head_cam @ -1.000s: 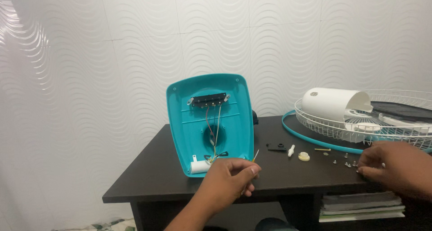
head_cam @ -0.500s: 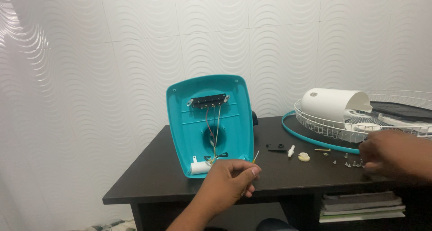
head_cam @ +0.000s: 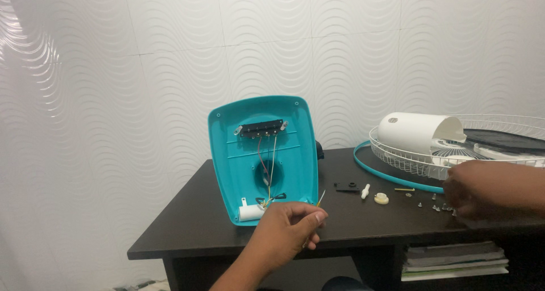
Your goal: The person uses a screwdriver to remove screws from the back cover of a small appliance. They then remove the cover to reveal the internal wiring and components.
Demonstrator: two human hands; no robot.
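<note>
Our left hand [head_cam: 289, 226] pinches a thin yellow-handled screwdriver [head_cam: 319, 202], tip tilted up-right, near the desk's [head_cam: 193, 223] front edge; our blurred right hand's [head_cam: 488, 189] fingers hover unreadably over small metal screws [head_cam: 436, 207].

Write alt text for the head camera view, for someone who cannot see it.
A person's left hand pinches a thin yellow tool beside an upright teal fan base with exposed wiring, on a dark desk. The right hand rests over small screws near a white fan grille.

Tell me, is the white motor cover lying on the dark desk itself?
No, the white motor cover lies in the wire fan guard.
</note>
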